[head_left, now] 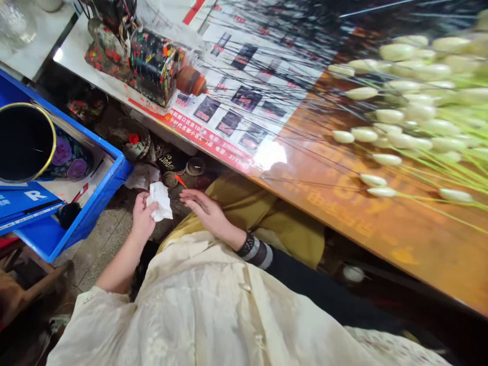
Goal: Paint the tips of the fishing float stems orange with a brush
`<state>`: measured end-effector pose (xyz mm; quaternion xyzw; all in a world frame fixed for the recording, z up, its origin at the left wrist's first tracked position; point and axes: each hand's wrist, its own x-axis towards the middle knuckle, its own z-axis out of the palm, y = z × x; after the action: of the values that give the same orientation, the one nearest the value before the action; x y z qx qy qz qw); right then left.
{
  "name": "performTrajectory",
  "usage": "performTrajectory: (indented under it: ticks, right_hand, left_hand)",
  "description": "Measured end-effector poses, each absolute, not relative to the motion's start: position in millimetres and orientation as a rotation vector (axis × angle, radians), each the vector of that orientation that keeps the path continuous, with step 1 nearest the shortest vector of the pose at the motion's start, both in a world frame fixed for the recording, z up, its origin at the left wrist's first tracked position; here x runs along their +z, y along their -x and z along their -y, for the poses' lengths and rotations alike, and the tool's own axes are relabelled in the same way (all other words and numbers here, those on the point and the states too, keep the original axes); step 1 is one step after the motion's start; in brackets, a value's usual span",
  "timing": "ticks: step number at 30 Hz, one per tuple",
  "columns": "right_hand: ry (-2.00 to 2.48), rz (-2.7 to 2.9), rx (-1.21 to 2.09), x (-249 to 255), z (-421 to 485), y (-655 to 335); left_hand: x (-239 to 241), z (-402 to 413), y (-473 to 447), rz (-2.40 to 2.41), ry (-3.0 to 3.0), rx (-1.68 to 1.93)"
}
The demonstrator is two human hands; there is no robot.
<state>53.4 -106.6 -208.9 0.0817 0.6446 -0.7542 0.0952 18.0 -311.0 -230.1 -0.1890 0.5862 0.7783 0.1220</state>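
A crumpled white tissue (160,202) is pinched between the thumb and fingers of my left hand (143,217), low in front of my lap. Just to its right, my right hand (209,213) reaches toward the tissue with its fingers stretched out. A small gap shows between them, and I see nothing held in that hand. Close beyond its fingertips is a small orange-red pointed thing (179,180), whose kind I cannot make out. Both hands are below the near edge of the table (335,211).
A paint-spattered motor (154,63) stands on the table's left part. Thin dark wires fan right toward many white bud-shaped pieces (415,114) with green stems. At left, a blue crate (91,218) holds a dark flowered pot (72,155). Small containers (195,166) sit below the table.
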Motion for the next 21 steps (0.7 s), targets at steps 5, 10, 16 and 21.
performTrajectory:
  ticks: [5, 10, 16, 21]
  right_hand:
    - [0.105, -1.864, -2.299, -166, 123, -63]
    - [0.325, -1.989, -2.399, -108, 118, -77]
    - [0.071, -2.613, -2.391, -58, 77, -103]
    - [-0.244, -3.029, -2.343, -35, 22, -138]
  left_hand:
    - [-162, 327, -50, -2.016, 0.310, 2.151]
    - [-117, 332, -46, -2.361, -0.153, 2.006]
    - [-60, 251, -26, -2.120, -0.294, 2.213]
    - [-30, 182, -18, -1.924, -0.416, 2.092]
